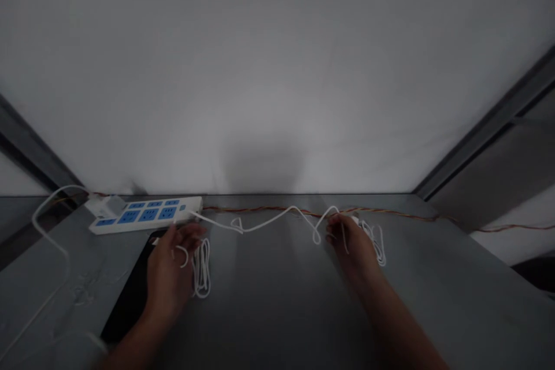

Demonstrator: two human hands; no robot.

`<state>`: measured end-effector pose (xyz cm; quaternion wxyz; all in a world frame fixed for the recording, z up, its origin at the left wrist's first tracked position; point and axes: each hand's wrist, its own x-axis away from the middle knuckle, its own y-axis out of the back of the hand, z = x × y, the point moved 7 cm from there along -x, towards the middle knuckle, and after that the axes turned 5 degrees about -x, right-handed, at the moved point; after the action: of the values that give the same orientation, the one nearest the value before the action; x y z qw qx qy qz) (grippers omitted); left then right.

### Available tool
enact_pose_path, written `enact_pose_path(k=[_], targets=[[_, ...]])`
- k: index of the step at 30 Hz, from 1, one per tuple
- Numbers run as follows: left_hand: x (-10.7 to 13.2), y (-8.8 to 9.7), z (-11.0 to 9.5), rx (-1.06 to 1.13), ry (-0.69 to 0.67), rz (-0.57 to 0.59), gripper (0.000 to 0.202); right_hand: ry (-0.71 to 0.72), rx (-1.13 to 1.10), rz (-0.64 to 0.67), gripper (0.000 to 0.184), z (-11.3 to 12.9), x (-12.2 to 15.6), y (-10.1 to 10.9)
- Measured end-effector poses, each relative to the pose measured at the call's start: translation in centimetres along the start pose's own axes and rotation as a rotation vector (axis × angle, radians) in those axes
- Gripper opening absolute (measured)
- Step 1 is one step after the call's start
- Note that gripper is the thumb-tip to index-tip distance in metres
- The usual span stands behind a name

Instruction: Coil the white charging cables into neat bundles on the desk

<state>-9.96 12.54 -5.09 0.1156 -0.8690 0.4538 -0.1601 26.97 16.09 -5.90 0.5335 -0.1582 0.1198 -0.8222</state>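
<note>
A thin white cable [269,224] hangs in loose kinks between my two hands, above the grey table. My left hand [171,269] is closed on one end part of it, with a short curl of cable showing over the fingers. At the other side my right hand [351,243] pinches the cable, and a short piece sticks out past the thumb. Just right of my left hand lies a coiled white cable [202,269]. A second coiled white cable [377,243] lies beyond my right hand, partly hidden by it.
A white power strip [191,206] with blue sockets stands at the back left, with a white charger [108,207] plugged in. A black flat object [128,306] lies under my left forearm. Twisted red-brown wire [390,213] runs along the white back wall [277,69].
</note>
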Motion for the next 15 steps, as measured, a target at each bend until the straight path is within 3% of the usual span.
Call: enact_pose_path(k=[5,10,15], targets=[[-0.3,0.3,-0.1,0.156,0.139,-0.02,0.037,-0.01,-0.138,0.026,0.019,0.7,-0.6,0.4],[0.3,-0.6,0.7,0.27,0.294,0.094,0.04,-0.017,-0.166,0.063,0.021,0.6,-0.7,0.2],[1.6,-2.4,0.1,0.172,0.257,0.268,0.034,0.024,-0.07,0.047,0.023,0.5,-0.1,-0.5]])
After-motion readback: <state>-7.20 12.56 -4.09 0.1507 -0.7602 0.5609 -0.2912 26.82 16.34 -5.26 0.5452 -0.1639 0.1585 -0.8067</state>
